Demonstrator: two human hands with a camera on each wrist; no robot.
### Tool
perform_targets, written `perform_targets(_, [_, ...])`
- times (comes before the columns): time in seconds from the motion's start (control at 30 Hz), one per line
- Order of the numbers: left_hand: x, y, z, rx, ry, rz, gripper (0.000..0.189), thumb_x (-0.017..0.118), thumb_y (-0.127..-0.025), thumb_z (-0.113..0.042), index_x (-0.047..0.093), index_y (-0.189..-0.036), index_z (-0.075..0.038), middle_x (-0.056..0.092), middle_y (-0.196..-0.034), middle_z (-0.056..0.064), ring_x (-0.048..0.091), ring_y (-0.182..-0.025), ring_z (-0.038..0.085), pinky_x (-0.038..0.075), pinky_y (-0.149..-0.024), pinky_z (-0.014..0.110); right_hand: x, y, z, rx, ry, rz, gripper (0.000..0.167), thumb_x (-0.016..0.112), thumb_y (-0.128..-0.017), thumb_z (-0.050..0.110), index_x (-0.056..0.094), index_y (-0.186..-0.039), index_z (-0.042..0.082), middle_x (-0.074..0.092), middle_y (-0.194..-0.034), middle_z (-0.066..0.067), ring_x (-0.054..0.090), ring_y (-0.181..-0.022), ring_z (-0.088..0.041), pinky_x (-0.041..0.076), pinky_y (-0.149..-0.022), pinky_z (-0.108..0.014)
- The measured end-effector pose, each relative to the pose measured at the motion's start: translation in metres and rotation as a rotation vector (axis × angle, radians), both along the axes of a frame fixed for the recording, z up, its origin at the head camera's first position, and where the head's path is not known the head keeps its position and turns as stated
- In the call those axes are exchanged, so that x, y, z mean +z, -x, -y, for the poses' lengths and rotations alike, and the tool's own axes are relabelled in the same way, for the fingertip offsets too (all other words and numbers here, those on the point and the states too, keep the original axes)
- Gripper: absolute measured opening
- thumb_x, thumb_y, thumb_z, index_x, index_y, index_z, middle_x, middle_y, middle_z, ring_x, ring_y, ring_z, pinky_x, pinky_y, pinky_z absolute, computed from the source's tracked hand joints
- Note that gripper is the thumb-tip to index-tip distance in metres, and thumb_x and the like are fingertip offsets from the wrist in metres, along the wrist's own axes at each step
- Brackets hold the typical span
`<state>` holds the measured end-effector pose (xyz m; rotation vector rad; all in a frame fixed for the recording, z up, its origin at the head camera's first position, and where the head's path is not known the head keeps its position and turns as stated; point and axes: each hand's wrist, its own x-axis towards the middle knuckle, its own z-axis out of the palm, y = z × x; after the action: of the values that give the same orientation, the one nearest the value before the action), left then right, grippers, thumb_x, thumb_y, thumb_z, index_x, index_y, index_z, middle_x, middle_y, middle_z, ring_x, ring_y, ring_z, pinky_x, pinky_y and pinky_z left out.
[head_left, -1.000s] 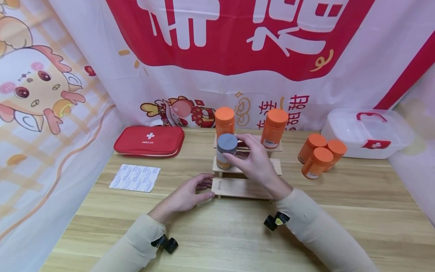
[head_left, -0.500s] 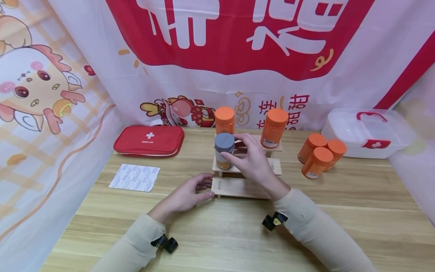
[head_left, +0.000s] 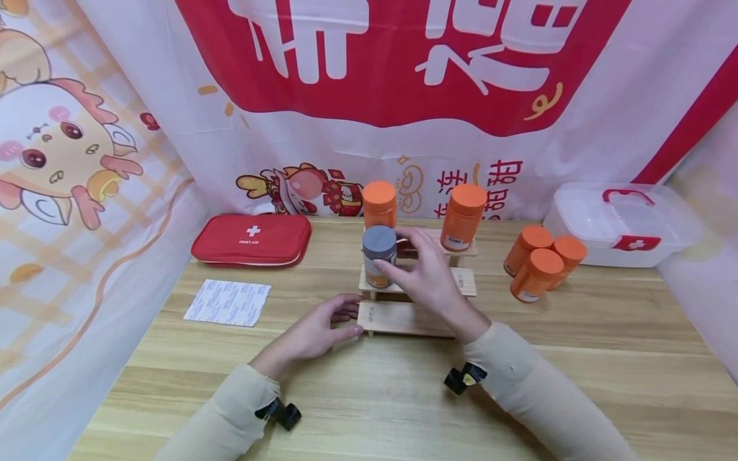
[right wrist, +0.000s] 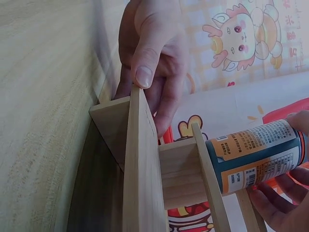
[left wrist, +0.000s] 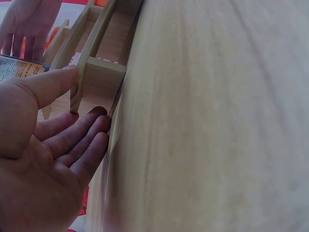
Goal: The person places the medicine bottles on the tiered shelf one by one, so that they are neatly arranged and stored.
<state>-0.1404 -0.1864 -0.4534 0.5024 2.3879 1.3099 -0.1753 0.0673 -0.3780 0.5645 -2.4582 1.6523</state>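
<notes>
A three-step wooden display rack (head_left: 403,318) stands mid-table. At the left end of its lowest step is my left hand (head_left: 318,328), thumb (right wrist: 144,72) on the step's front edge and fingers curled behind it. My right hand (head_left: 425,272) grips a jar (head_left: 379,256) with a grey lid and an orange, white and dark label. The jar stands upright at the left end of the middle step, its base right at the board in the right wrist view. Two orange bottles stand on the top step, a left one (head_left: 379,200) behind the jar and a right one (head_left: 464,218).
Three orange bottles (head_left: 537,269) cluster right of the rack, before a white lidded first-aid box (head_left: 625,234). To the left lie a red first-aid pouch (head_left: 251,239) and a white printed packet (head_left: 228,302). A printed curtain (head_left: 346,141) hangs behind the table.
The jar has shifted slightly left along the middle step in my right hand. My left hand stays at the rack's lowest step.
</notes>
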Motion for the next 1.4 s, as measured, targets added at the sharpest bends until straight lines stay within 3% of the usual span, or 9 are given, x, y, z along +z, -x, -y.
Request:
perform_targets(0.43, [0.004, -0.001, -0.002, 0.006, -0.008, 0.025, 0.063, 0.073, -0.104, -0.022, 0.048, -0.159, -0.003, 0.064, -0.151, 0.016, 0.061, -0.14, 0.037, 0.048, -0.123, 0.056, -0.001, -0.015, -0.023, 0.004, -0.032, -0.065, 0.062, 0.088, -0.092, 0.017, 0.06, -0.146, 0.006, 0.066, -0.143, -0.012, 0.067, -0.129, -0.03, 0.062, -0.108, -0.048])
perform_targets(0.67, [0.005, -0.001, -0.001, 0.011, -0.002, 0.025, 0.063, 0.073, -0.104, -0.022, 0.048, -0.159, -0.002, 0.062, -0.152, 0.018, 0.061, -0.14, 0.038, 0.048, -0.123, 0.056, -0.005, -0.022, -0.039, -0.014, -0.079, -0.128, 0.055, 0.088, -0.091, 0.013, 0.064, -0.14, 0.002, 0.071, -0.135, -0.014, 0.07, -0.123, -0.032, 0.06, -0.11, -0.05])
perform_targets(0.9, [0.005, -0.001, -0.002, -0.001, -0.009, 0.019, 0.063, 0.073, -0.104, -0.021, 0.048, -0.159, -0.002, 0.063, -0.151, 0.018, 0.061, -0.14, 0.038, 0.048, -0.123, 0.056, -0.009, -0.029, -0.056, -0.014, -0.103, -0.116, 0.054, 0.087, -0.092, 0.012, 0.064, -0.141, 0.002, 0.072, -0.134, -0.018, 0.072, -0.121, -0.031, 0.061, -0.108, -0.051])
perform_targets(1.13, [0.005, -0.001, -0.002, -0.003, -0.006, 0.013, 0.064, 0.073, -0.104, -0.02, 0.047, -0.159, -0.001, 0.063, -0.151, 0.019, 0.061, -0.14, 0.038, 0.048, -0.123, 0.056, -0.012, -0.035, -0.073, -0.021, -0.085, -0.135, 0.052, 0.086, -0.092, 0.009, 0.065, -0.14, 0.003, 0.073, -0.132, -0.013, 0.072, -0.121, -0.028, 0.063, -0.104, -0.049])
perform_targets(1.23, [0.005, -0.001, -0.002, -0.007, -0.004, 0.008, 0.063, 0.073, -0.104, -0.02, 0.047, -0.159, -0.001, 0.063, -0.151, 0.019, 0.061, -0.14, 0.038, 0.049, -0.123, 0.056, -0.009, -0.038, -0.078, -0.033, -0.083, -0.15, 0.051, 0.086, -0.092, 0.007, 0.066, -0.139, 0.003, 0.073, -0.131, -0.011, 0.073, -0.119, -0.028, 0.063, -0.104, -0.041])
perform_targets(1.4, [0.005, 0.0, -0.002, -0.006, 0.001, 0.008, 0.063, 0.073, -0.104, -0.022, 0.048, -0.159, -0.002, 0.063, -0.151, 0.018, 0.062, -0.14, 0.038, 0.049, -0.123, 0.056, -0.009, -0.042, -0.087, -0.073, -0.105, -0.196, 0.049, 0.087, -0.091, 0.005, 0.068, -0.136, 0.002, 0.075, -0.128, -0.013, 0.074, -0.116, -0.029, 0.056, -0.103, -0.012])
